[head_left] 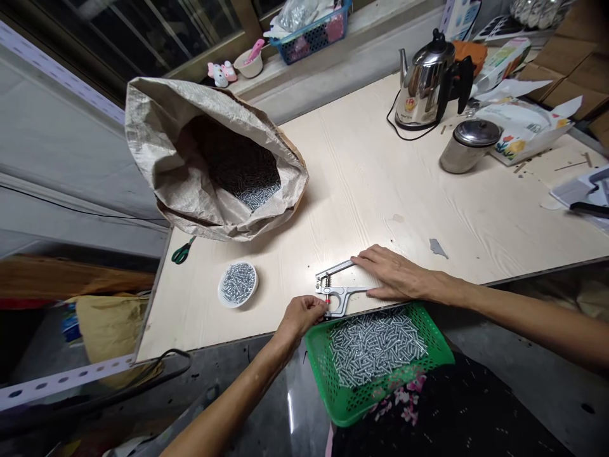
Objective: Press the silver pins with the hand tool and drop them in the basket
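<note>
A pair of grey metal snap pliers with a spring and a red part at its jaw sits at the front edge of the table. My right hand holds it by the ends of its two spread handles. Beside the jaw, my left hand has thumb and fingers pinched together; whatever is between them is too small to make out. Just below both hands, a green plastic basket holds many small silvery screw-like pieces. A white bowl of similar small metal pieces stands left of my left hand.
A large open woven sack with metal pieces inside stands at the back left, near green-handled scissors. Toward the back right are a steel kettle with its cord and a lidded cup. A blue basket rests on the sill.
</note>
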Demonstrator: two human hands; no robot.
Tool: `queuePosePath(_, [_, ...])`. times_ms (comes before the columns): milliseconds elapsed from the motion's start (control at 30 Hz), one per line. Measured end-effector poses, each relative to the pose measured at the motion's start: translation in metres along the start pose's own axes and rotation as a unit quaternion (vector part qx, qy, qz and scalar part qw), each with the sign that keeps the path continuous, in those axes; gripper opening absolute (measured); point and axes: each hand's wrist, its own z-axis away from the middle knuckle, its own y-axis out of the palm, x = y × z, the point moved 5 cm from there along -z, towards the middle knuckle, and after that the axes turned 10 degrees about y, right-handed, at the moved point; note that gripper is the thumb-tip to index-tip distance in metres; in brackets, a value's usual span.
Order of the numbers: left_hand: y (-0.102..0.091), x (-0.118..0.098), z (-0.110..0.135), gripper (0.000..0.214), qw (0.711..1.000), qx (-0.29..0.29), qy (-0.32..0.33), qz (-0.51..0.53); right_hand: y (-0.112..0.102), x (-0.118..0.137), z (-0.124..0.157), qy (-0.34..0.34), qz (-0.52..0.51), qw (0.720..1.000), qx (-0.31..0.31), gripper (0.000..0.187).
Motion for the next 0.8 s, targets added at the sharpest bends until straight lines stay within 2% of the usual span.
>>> queuePosePath(67, [-0.003,-0.012,0.005,0.019,0.988,-0.06,0.081,-0.116,0.001,0.002,-0.001,-0.004,0.009,1.0,-0.006,0.061])
queuePosePath(133, [-0.002,-0.031,0.008,0.02,0.944,-0.13,0.196,-0.232,0.003,0.005,-0.001,-0.013,0.009,1.0,-0.014,0.062])
queuePosePath(167, [0.002,-0.04,0.008,0.029,0.915,-0.147,0.253,-0.276,0.005,0.007,-0.002,-0.02,0.008,1.0,-0.019,0.063])
queuePosePath(233, [0.012,-0.055,0.001,0.052,0.87,-0.121,0.342,-0.333,0.008,0.012,-0.005,-0.03,0.006,0.999,-0.028,0.067])
queuePosePath(300, [0.02,-0.063,-0.012,0.064,0.846,-0.057,0.389,-0.361,0.011,0.016,-0.009,-0.019,0.014,0.999,-0.038,0.072])
queuePosePath(367, [0.021,-0.067,-0.025,0.063,0.837,-0.007,0.394,-0.38,0.011,0.017,-0.014,0.019,0.033,0.998,-0.047,0.072])
queuePosePath(433, [0.017,-0.069,-0.033,0.058,0.834,0.01,0.382,-0.399,0.008,0.016,-0.019,0.055,0.06,0.995,-0.049,0.061])
queuePosePath(500, [0.012,-0.069,-0.036,0.048,0.835,0.007,0.367,-0.41,0.005,0.015,-0.024,0.063,0.084,0.994,-0.039,0.045])
queuePosePath(667, [0.009,-0.065,-0.032,0.023,0.851,-0.023,0.355,-0.387,0.005,0.016,-0.035,0.027,0.096,0.995,-0.009,0.015])
queuePosePath(733, [0.009,-0.063,-0.032,0.015,0.857,-0.036,0.35,-0.376,0.011,0.017,-0.041,0.021,0.097,0.995,-0.001,0.008])
queuePosePath(800, [0.008,-0.06,-0.034,0.01,0.864,-0.046,0.345,-0.364,0.019,0.018,-0.046,0.018,0.101,0.995,0.004,0.011])
